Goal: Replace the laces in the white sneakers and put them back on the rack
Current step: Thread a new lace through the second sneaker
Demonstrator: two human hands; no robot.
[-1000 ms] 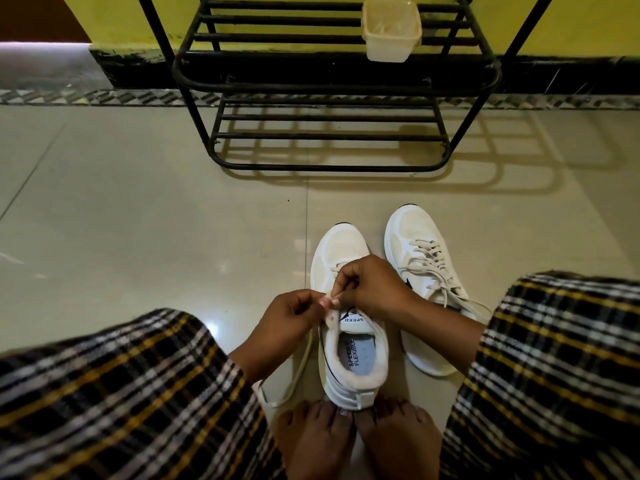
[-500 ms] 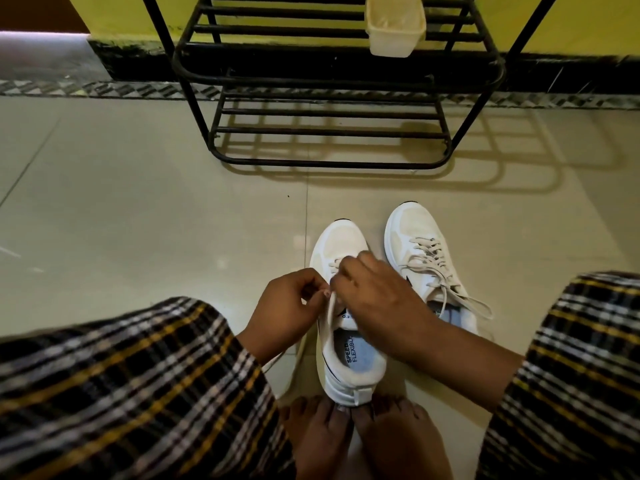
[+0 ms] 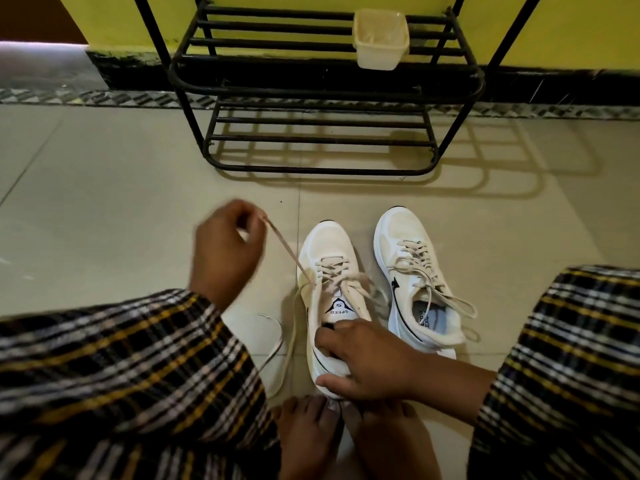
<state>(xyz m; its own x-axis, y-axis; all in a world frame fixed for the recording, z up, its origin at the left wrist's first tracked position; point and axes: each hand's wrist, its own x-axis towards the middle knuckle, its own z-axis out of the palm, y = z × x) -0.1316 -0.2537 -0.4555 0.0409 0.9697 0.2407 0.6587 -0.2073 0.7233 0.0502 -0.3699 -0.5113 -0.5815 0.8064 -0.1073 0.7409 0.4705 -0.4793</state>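
Two white sneakers stand side by side on the tiled floor. My right hand (image 3: 367,362) grips the heel and collar of the left sneaker (image 3: 327,247). Up and to the left of that shoe, my left hand (image 3: 225,251) pinches a beige lace (image 3: 287,251), which runs taut down to the eyelets. The lace's other end lies loose on the floor at the shoe's left. The right sneaker (image 3: 401,233) is laced, with its ends trailing over its side. A black metal shoe rack (image 3: 322,95) stands beyond the shoes against the yellow wall.
A cream plastic tub (image 3: 380,38) sits on the rack's upper shelf. My bare feet (image 3: 343,441) touch the held sneaker's heel. My knees in checked cloth (image 3: 121,375) fill both lower corners. Open tile floor (image 3: 104,202) lies to the left.
My left hand has pulled the lace up and out to the left, away from the eyelets. My right hand has dropped from the eyelets back to the shoe's heel.
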